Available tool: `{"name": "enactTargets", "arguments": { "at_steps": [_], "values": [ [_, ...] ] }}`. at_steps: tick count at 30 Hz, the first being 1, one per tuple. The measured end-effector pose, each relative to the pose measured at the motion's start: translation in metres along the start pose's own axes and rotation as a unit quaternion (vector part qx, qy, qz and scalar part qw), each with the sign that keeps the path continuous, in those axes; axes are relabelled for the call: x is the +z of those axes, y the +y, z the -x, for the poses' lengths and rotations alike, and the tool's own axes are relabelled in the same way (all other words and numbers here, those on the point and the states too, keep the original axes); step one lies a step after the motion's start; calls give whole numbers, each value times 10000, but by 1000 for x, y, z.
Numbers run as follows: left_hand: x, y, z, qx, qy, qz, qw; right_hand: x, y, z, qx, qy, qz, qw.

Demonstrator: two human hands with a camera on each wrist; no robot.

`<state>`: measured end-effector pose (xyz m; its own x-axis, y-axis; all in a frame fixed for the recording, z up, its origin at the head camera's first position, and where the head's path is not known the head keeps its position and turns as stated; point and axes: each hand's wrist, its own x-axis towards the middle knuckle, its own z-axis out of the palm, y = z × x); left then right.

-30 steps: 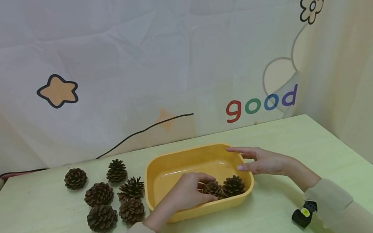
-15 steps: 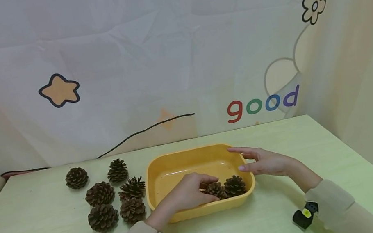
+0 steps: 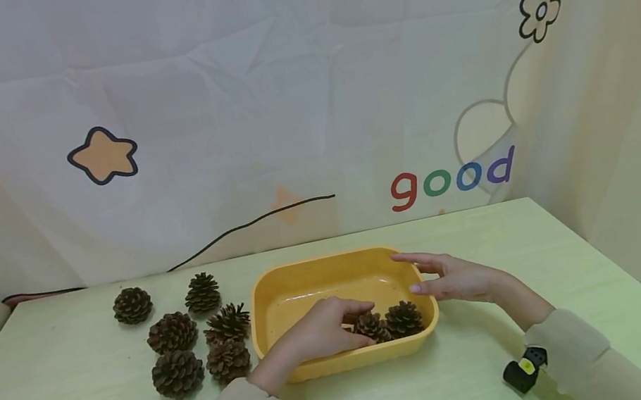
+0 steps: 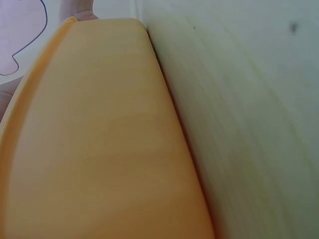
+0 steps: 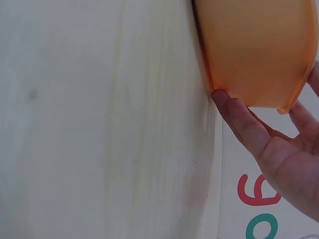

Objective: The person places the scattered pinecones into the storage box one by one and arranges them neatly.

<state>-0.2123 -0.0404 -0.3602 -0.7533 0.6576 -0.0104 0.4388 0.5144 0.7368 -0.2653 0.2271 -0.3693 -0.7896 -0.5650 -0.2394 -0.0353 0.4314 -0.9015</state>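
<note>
A yellow plastic tub [image 3: 349,361] stands on the table with two brown pine cones inside, at its front right. My left hand [image 3: 324,331] reaches over the front rim and grips one pine cone [image 3: 372,327] between thumb and fingers. The other pine cone [image 3: 404,319] sits right beside it. My right hand [image 3: 459,278] holds the tub's right end, thumb over the rim. In the right wrist view, that hand's fingers [image 5: 249,127] lie along the outer wall. The left wrist view mostly shows the tub's outer side [image 4: 109,129]; the left hand's grip is hidden there.
Several loose pine cones [image 3: 172,333] lie on the table left of the tub, the closest ones [image 3: 228,359] near its left wall. A printed cloth backdrop [image 3: 301,89] hangs behind the table's back edge.
Both hands keep their places on the pine cone and the tub. Only a slight shift of the head view shows.
</note>
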Motion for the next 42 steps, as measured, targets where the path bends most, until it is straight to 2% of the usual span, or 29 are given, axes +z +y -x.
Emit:
{"name": "enactTargets", "arguments": {
  "at_steps": [8, 14, 24, 30, 37, 42],
  "values": [
    [-5, -2, 5, -72, 112, 295, 9995, 1, -1, 1, 55, 46, 95, 9999],
    [-11, -2, 14, -149, 319, 384, 9986, 0, -1, 0, 52, 55, 72, 9999],
    [-29, -6, 34, 141, 698, 506, 9962, 0, -1, 0, 12, -1, -6, 10000],
    [-39, -8, 48, 59, 874, 542, 9947, 0, -1, 1, -12, -49, -74, 10000],
    [-54, -14, 65, 241, 1256, 380, 9911, -1, 1, 0, -67, -73, -91, 9999],
    [-63, -16, 77, 144, 1472, 374, 9883, -1, 2, -1, -69, -87, -143, 9998]
  ]
}}
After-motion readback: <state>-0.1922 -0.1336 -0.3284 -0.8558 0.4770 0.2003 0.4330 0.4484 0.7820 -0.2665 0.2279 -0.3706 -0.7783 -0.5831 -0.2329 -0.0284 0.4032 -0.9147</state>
